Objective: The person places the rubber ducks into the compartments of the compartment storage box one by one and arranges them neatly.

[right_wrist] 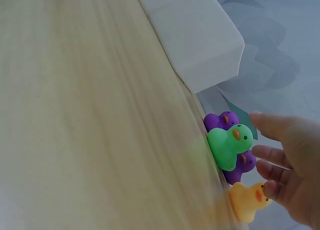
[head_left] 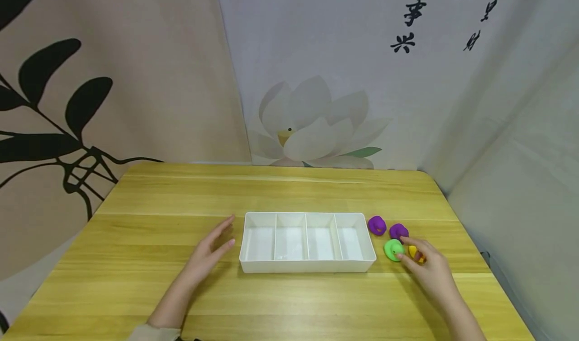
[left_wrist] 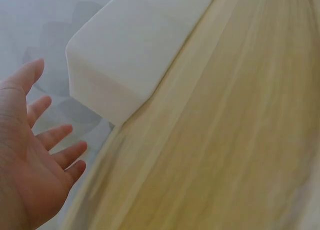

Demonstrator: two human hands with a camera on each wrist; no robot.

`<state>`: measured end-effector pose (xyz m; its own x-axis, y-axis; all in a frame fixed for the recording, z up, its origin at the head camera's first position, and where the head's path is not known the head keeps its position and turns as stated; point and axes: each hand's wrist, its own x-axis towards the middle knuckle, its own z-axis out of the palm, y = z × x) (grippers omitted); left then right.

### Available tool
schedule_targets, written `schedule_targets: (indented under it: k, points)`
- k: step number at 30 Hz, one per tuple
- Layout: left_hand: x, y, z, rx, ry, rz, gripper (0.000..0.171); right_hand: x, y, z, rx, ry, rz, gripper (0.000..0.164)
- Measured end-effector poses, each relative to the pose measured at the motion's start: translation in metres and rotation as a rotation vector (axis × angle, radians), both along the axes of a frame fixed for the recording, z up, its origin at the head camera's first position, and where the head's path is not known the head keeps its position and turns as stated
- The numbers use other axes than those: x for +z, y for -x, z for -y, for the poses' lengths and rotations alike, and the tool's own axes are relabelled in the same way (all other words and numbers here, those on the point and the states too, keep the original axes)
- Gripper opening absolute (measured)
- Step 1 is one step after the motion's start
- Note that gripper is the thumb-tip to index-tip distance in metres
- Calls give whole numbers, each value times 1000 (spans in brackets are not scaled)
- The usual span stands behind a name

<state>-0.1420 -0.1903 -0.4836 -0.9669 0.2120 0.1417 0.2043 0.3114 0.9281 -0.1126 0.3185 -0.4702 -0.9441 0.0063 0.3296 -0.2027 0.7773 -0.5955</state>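
Observation:
A white tray point(head_left: 307, 266) with several compartments in a row stands on the table; its compartments hold nothing. To its left my left hand point(head_left: 203, 258) hovers with fingers spread, apart from the tray's end. My right hand point(head_left: 429, 270) reaches over a small group of toy ducks at the tray's right end, thumb and index finger parted beside the green duck point(right_wrist: 227, 147). One purple duck point(head_left: 377, 225) sits close by the tray's corner, another purple duck point(head_left: 398, 231) behind the green one. The yellow duck point(right_wrist: 247, 202) is under the right fingers, partly hidden in the head view.
The wooden table point(head_left: 289, 306) reaches back to a curtain point(head_left: 316, 54) printed with a lotus and dark characters. Another hanging cloth point(head_left: 520, 155) runs along the right side. A printed black plant point(head_left: 54, 104) decorates the cloth at the left.

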Motion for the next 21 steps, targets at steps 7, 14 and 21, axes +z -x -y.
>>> schedule_targets:
  k: [7, 14, 21]
  points:
    - [-8, 1, -4, -52, -69, -4, 57, -4, 1, 1, -11, 24, 32, 37]
    - [-12, 1, -8, -132, -106, 13, 56, -8, 2, 2, -20, 46, 63, 34]
    - [-15, 2, -8, -146, -117, 1, 54, -12, 3, 3, -36, 58, 67, 34]
